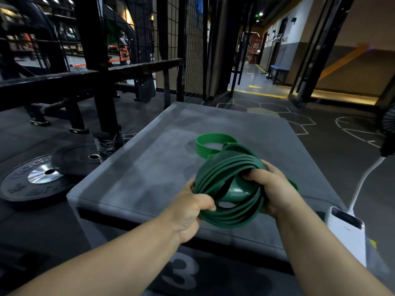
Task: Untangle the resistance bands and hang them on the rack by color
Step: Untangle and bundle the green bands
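L hand (190,208) and R hand (275,189) both curl round the bands (226,182), a dark green tangle held just over the surface (149,163). Prob. light, floppy, stretchy, grippy rubber; best to pinch one outer loop & ease it free, not yank.

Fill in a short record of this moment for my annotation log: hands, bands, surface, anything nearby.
left hand: grips the left side of the dark bands
right hand: grips their right side
dark bands: dark green, coiled in a tangle, held over the box
light band: lighter green loop on the box, at the tangle's far side; whether it is caught in the tangle cannot be told
box: grey padded top, "3" on its front
plates: black, on the floor to the left
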